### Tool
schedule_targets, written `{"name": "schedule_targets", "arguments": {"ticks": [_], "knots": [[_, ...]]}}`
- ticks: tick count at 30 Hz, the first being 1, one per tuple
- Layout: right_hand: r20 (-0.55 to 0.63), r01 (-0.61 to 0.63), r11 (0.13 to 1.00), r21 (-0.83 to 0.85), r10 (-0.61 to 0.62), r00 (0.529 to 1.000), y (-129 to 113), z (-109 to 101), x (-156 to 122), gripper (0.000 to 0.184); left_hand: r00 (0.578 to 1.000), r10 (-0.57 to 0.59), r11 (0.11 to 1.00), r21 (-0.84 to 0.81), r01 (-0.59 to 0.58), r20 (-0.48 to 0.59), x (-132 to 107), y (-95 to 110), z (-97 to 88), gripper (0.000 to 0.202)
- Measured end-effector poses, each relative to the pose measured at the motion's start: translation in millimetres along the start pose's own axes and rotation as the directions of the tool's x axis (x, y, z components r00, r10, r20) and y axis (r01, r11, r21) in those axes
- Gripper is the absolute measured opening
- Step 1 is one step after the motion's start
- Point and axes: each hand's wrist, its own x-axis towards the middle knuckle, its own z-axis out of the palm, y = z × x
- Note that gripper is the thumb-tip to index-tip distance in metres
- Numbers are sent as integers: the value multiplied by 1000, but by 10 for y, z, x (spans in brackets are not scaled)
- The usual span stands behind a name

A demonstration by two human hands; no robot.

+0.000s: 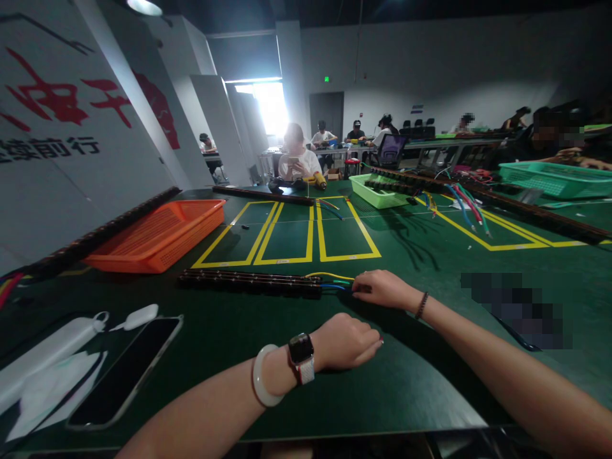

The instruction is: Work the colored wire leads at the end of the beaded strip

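Observation:
A long black strip assembly (248,282) lies crosswise on the green table. Yellow, green and blue wires (335,286) come out of its right end. My right hand (387,288) is closed around the wire ends, its fingertips pointing left. Nearer to me, my left hand (345,341) hovers or rests over the table, I cannot tell which. Its fingers are bent and pressed together, and whatever they may hold is hidden. A watch and a pale bangle are on the left wrist.
An orange basket (157,237) stands at the left, a light green basket (380,191) farther back. Other strip assemblies (262,194) lie along the far side. A phone (129,370) and white power bank (52,360) lie at left front. People work behind.

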Motion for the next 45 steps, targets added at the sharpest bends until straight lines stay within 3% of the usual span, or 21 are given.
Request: {"name": "schedule_targets", "arguments": {"ticks": [8,13,16,19,22,26,33,40,45], "knots": [[24,-13,1000,22,13,1000,4,0,7,16,1000,-20,998,-64,20,-1,1,-8,20,32],[-41,12,998,58,-9,999,35,39,14,15,979,-199,934,-295,201,40,10,-27,-16,33],[-195,28,995,96,-9,981,59,76,26,22,923,-374,777,-514,363,86,19,-63,-25,37],[-329,24,991,135,22,944,93,142,41,35,851,-494,503,-739,448,180,28,-117,-2,42],[-327,19,983,181,41,944,130,237,57,44,796,-548,292,-834,468,255,39,-170,29,43],[-246,7,975,224,50,968,148,345,88,42,770,-562,151,-878,454,301,60,-207,30,41],[-161,-38,970,240,78,984,139,392,166,21,751,-567,36,-900,434,339,78,-260,75,39],[-108,-57,905,422,113,988,196,426,210,21,742,-577,-34,-918,395,341,85,-286,97,38],[-77,-75,902,425,118,990,173,423,221,17,742,-581,-49,-924,379,335,84,-279,103,37]]}}
